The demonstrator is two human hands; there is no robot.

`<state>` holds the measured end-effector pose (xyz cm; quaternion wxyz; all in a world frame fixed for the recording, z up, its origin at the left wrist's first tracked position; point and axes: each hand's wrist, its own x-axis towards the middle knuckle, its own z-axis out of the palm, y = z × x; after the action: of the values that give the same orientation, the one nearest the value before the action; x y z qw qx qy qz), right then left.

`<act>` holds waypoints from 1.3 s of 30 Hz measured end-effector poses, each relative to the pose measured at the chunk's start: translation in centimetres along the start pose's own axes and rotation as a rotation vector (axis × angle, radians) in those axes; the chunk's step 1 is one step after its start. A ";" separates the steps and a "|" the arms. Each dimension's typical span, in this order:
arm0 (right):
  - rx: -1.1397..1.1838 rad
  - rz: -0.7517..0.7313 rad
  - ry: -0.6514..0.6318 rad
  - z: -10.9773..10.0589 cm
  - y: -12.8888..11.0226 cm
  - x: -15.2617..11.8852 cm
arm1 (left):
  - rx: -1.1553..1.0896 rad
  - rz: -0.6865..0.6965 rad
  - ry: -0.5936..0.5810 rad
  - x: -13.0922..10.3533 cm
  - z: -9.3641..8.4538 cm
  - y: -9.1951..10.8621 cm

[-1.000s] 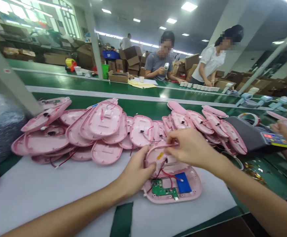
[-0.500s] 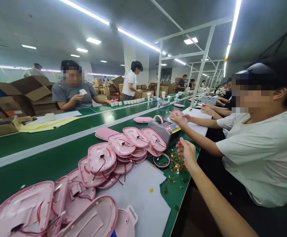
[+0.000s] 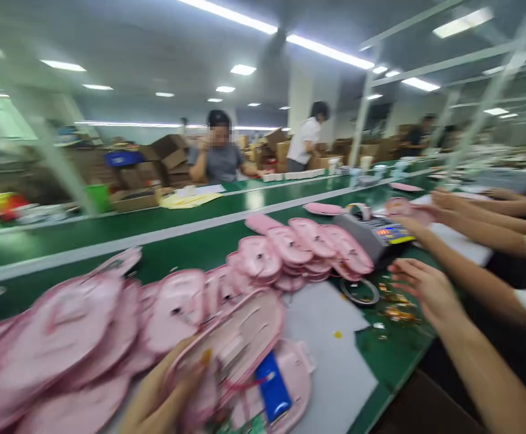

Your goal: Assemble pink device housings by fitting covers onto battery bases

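In my left hand (image 3: 172, 386), at the bottom centre, the fingers are closed round the edge of a pink plastic shell (image 3: 249, 328), which is tilted up. A small amber piece of tape (image 3: 206, 357) shows by the fingers. Below the shell lie a blue battery-like pack (image 3: 274, 386) with red wire and another pink shell part (image 3: 301, 380). My right hand (image 3: 421, 286) hangs over the table edge, its fingers stretched out and somewhat blurred. Nothing shows in it. Beyond it stands a grey tape dispenser (image 3: 367, 235) with a lit panel.
Pink shells with wires are piled (image 3: 258, 259) along the left and middle of the green table. Amber tape scraps (image 3: 399, 310) and a dark ring (image 3: 360, 292) lie near the dispenser. A co-worker's arms (image 3: 471, 259) reach in at right. White sheet (image 3: 326, 355) covers the front.
The view has swung left. My left hand has come into view holding the pink shell, and the blue pack now shows. My right hand stays near the dispenser, its fingers straighter.
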<state>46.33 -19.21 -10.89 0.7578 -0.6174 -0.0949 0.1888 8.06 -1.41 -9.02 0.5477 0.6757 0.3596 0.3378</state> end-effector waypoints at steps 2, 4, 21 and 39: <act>-0.141 -0.161 -0.215 2.9 0.0 -4.5 | -0.099 -0.121 -0.031 -1.9 -1.1 -0.1; -0.301 -0.351 -0.516 6.7 -0.3 -9.8 | -0.296 -0.211 -0.125 -3.1 -1.2 0.1; -0.935 -0.766 -0.877 17.0 4.8 -22.8 | -0.687 -0.056 -0.135 -4.3 0.1 -0.8; -0.963 -0.525 -0.625 15.4 4.5 -20.0 | -0.295 0.137 -0.238 -4.7 -0.8 -1.5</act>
<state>21.50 -12.66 -10.05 0.3526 -0.7610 -0.5346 0.1040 4.75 -4.84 -10.64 0.6552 0.6462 0.1919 0.3411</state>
